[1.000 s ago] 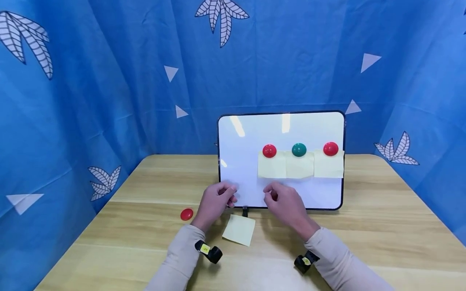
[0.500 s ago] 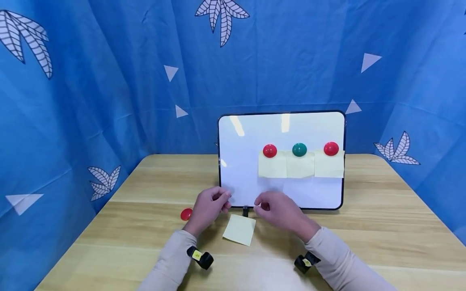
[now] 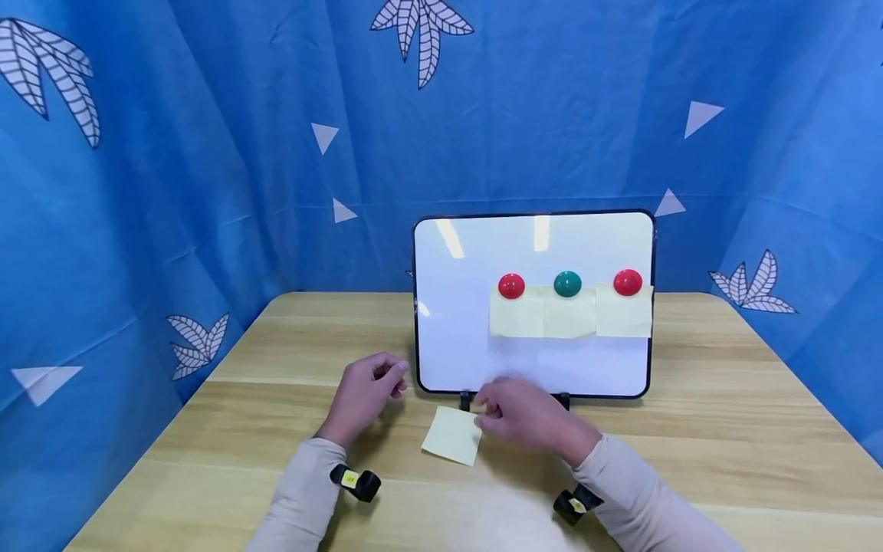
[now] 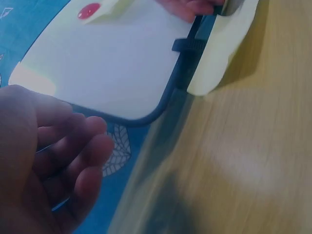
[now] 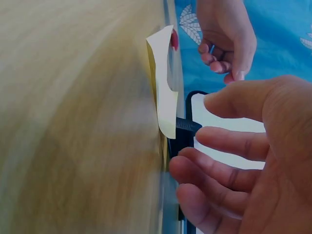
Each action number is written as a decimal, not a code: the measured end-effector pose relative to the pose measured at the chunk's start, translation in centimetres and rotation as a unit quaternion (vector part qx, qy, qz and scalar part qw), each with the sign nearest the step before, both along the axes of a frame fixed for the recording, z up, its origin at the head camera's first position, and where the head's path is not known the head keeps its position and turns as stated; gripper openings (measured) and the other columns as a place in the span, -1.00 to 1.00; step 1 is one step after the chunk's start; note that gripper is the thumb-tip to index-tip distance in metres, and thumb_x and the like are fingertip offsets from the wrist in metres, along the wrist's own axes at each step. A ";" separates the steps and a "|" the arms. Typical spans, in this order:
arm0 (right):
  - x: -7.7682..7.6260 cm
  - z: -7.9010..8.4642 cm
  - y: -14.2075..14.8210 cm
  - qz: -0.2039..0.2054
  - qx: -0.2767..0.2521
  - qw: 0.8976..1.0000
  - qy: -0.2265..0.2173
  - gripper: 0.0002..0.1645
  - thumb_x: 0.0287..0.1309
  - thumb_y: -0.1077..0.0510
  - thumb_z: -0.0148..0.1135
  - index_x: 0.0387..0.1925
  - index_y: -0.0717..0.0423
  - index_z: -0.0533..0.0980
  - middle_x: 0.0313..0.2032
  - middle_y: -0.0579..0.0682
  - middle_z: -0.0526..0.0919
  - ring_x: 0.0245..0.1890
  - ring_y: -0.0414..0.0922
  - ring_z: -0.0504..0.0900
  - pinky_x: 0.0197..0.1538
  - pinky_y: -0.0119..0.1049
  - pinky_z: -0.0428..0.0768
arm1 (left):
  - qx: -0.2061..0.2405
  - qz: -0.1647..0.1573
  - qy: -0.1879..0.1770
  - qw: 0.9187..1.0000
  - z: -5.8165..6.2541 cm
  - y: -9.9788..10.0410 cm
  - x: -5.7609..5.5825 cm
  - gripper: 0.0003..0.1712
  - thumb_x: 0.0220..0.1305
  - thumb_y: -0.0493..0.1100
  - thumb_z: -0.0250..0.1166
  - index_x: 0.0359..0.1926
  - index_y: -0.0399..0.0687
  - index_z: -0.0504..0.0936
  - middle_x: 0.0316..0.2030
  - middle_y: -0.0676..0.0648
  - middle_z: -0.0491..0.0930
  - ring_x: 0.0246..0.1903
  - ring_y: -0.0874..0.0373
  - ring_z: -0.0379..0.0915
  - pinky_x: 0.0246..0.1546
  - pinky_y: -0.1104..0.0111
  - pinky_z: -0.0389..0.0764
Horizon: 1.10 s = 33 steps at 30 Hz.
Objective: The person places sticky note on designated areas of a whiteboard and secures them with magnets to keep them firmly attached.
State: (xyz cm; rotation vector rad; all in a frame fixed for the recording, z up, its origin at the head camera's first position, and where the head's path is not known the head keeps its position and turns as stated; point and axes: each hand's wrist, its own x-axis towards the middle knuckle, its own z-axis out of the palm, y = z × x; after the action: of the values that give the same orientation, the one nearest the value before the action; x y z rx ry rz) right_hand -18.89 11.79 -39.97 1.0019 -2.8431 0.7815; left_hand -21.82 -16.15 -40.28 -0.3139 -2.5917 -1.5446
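A pale yellow sticky note [image 3: 448, 437] lies on the table before the whiteboard, its edges lifted in the right wrist view [image 5: 165, 83]. My right hand [image 3: 527, 415] is over its right corner, thumb and fingers parted; whether it touches the paper I cannot tell. My left hand [image 3: 364, 394], fingers loosely curled and holding nothing [image 4: 63, 156], hovers left of the whiteboard [image 3: 455, 322]. A red magnet [image 5: 174, 40] shows beyond the note in the right wrist view; in the head view the left hand hides it.
On the board, several notes hang in a row: a left note [image 3: 517, 318], a middle note [image 3: 569, 318] and a right note [image 3: 624, 318]. Red, green [image 3: 567, 284] and red magnets sit at their tops. Black stand feet [image 3: 465, 400] jut forward. A blue curtain [image 3: 552, 138] surrounds the table.
My left hand has moved left and slightly down, away from the board, covering the loose red magnet. The right hand has come down and left to the loose note's corner.
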 end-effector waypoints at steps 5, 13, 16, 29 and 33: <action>0.3 0.0 -0.2 0.018 0.019 1.000 -0.006 -0.67 0.20 0.11 0.38 -0.06 0.19 0.64 -0.39 -0.18 0.58 -0.34 -0.23 0.46 -0.23 -0.29 0.54 | -0.019 0.019 -0.008 1.000 0.1 -1.4 -0.1 -0.74 0.47 -0.07 0.22 -0.13 -0.17 0.70 -0.40 -0.05 0.66 -0.40 0.05 0.62 -0.35 0.23 0.62; 0.7 -0.4 -0.2 0.007 0.056 0.998 0.006 -0.64 0.21 0.03 0.36 -0.03 0.12 0.65 -0.41 -0.20 0.50 -0.33 -0.20 0.40 -0.25 -0.30 0.48 | -0.067 0.044 -0.004 0.997 -0.2 -2.7 -0.6 -0.73 0.48 -0.05 0.21 -0.12 -0.14 0.71 -0.37 -0.02 0.65 -0.44 0.04 0.56 -0.32 0.23 0.57; 0.8 -0.4 -0.2 0.003 0.060 0.998 0.014 -0.64 0.21 0.02 0.36 -0.03 0.12 0.65 -0.42 -0.21 0.49 -0.33 -0.20 0.40 -0.24 -0.29 0.47 | -0.084 0.046 0.008 0.995 -0.4 -2.6 -0.8 -0.74 0.46 -0.06 0.22 -0.13 -0.14 0.72 -0.37 -0.03 0.65 -0.47 0.09 0.54 -0.36 0.23 0.56; 0.7 -0.3 -0.8 0.011 0.073 0.997 0.019 -0.71 0.15 -0.03 0.42 -0.18 0.05 0.67 -0.47 -0.22 0.43 -0.40 -0.22 0.36 -0.37 -0.33 0.39 | -0.166 0.088 0.016 0.982 -0.2 -4.8 -0.9 -0.82 0.40 -0.11 0.27 -0.13 -0.06 0.73 -0.22 -0.03 0.64 -0.25 0.04 0.48 -0.17 0.19 0.52; 0.8 -0.4 -0.8 0.006 0.074 0.997 0.021 -0.71 0.13 -0.04 0.43 -0.19 0.04 0.68 -0.46 -0.21 0.42 -0.40 -0.22 0.35 -0.38 -0.33 0.39 | -0.188 0.080 -0.003 0.979 0.0 -5.2 -0.8 -0.84 0.39 -0.13 0.29 -0.12 -0.07 0.71 -0.19 -0.06 0.62 -0.24 0.02 0.47 -0.24 0.24 0.55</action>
State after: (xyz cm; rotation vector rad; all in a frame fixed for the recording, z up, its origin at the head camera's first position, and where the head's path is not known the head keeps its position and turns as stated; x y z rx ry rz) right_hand -18.12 11.03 -40.33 1.0391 -2.8968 0.5513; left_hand -22.63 -21.36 -40.28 -0.1259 -2.8227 -1.0025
